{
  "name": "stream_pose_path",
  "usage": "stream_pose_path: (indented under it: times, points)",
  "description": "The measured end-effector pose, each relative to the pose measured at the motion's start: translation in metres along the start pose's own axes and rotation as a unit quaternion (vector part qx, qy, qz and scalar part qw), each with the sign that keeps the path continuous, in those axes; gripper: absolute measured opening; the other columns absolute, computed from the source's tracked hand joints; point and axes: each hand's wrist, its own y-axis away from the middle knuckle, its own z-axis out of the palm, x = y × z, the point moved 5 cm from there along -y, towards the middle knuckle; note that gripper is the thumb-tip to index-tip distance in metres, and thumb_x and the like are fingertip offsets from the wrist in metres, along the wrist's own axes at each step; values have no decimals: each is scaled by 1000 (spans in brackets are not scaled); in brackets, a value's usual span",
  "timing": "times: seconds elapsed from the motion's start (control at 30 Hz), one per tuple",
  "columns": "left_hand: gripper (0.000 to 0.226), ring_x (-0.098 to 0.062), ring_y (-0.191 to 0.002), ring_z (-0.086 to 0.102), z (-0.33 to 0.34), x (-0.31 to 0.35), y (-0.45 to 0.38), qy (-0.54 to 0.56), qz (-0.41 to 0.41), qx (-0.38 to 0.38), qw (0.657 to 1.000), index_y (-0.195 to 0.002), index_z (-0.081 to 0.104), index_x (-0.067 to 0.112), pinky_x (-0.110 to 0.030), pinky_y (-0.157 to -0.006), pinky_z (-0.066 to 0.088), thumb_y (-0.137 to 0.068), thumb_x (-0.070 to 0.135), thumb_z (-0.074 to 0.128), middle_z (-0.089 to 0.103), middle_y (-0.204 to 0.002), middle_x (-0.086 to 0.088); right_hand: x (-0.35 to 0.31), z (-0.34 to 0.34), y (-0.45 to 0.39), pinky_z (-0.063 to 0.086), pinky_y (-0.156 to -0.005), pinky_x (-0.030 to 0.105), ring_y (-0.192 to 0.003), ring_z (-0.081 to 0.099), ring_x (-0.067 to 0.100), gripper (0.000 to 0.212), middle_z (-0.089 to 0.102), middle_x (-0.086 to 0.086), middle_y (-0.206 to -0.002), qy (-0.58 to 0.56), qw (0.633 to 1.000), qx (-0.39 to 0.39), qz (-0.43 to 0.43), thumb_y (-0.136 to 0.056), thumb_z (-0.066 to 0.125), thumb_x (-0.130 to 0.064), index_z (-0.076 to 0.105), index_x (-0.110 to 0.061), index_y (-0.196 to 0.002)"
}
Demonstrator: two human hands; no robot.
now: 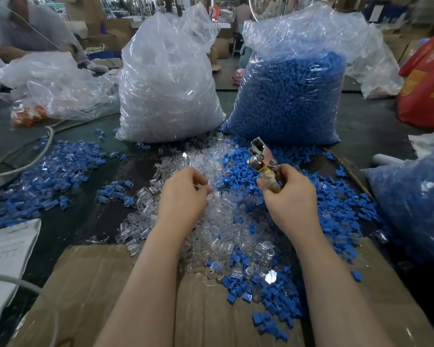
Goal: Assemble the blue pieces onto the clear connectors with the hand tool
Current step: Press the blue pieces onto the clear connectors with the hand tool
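A loose heap of clear connectors (218,221) covers the middle of the table, with blue pieces (336,211) spread to its right and front. My left hand (184,194) hovers over the heap with fingers curled and pinches a clear connector (206,187) at its fingertips. My right hand (290,194) grips the tape-wrapped handle of a metal hand tool (261,156), whose jaws point up and away toward the bags. Finished blue-and-clear assemblies (58,169) lie in a pile at the left.
Two tall plastic bags stand behind the heap, one of clear connectors (168,78) and one of blue pieces (291,96). Another blue-filled bag (416,201) sits at the right, flat cardboard (110,296) in front, paper (8,249) and a cable (30,159) at the left. A person (30,28) works far left.
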Motion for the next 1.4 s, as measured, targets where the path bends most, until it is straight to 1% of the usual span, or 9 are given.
stream_pose_path:
  times: [0.17,0.4,0.57,0.7,0.87,1.03,1.17,1.27,1.4]
  points:
    - [10,-9,-80,71,2,11,1,286,-28,-30,957,-93,68,21,-21,-70,55,-86,17,73,74,-84,4,-2,1,0,34,-50,13,-59,52,-3,22,56,-15,-62,-79,997,-7,10,-89,69,-27,54,-29,-73]
    - [25,-19,-97,71,14,19,5,488,-77,-96,864,-100,72,11,-24,-81,55,-77,3,76,75,-99,-6,-8,4,2,40,-54,23,-56,42,4,11,57,0,-67,-179,984,-14,9,-91,68,-22,63,-14,-85]
    - [33,-19,-89,72,15,22,5,508,-69,-86,854,-96,71,10,-24,-76,56,-65,18,80,75,-92,-6,-14,2,3,46,-61,27,-62,51,9,10,62,0,-72,-218,976,-10,6,-91,68,-20,63,-19,-83]
    - [15,-10,-72,65,18,21,5,481,-70,-58,872,-87,70,10,-20,-66,54,-75,12,79,70,-73,2,-19,2,5,52,-70,36,-76,60,29,10,66,10,-79,-246,969,-2,-7,-91,68,-19,63,-18,-83]
    - [8,-10,-72,69,21,24,7,465,-60,-18,883,-89,66,9,-17,-65,53,-85,8,73,70,-79,-1,-23,3,5,52,-68,25,-68,58,8,17,64,-11,-68,-280,960,-11,-15,-91,68,-14,62,-26,-80]
    - [8,-14,-80,73,23,28,8,489,-61,-32,870,-99,65,7,-20,-70,55,-91,5,66,70,-97,-17,-24,4,6,52,-69,21,-70,59,6,18,65,-14,-71,-291,956,-12,-25,-91,67,-12,62,-26,-81]
    - [8,-11,-81,71,22,31,10,472,-59,-36,879,-91,72,13,-20,-70,54,-88,6,69,75,-84,-2,-23,4,6,53,-70,29,-72,59,11,19,65,-11,-72,-293,956,-11,-28,-92,67,-13,62,-27,-81]
    - [10,-2,-72,65,22,33,11,443,-59,-18,894,-84,74,19,-19,-67,52,-86,9,72,73,-73,9,-24,4,6,54,-70,26,-72,61,9,18,66,-14,-73,-297,954,-10,-34,-92,67,-12,63,-27,-83]
    - [7,-8,-64,65,23,36,14,486,-80,-26,870,-86,72,11,-19,-61,52,-85,4,71,71,-69,1,-25,3,6,54,-69,20,-72,62,4,19,67,-15,-75,-299,953,-4,-47,-92,66,-11,63,-28,-84]
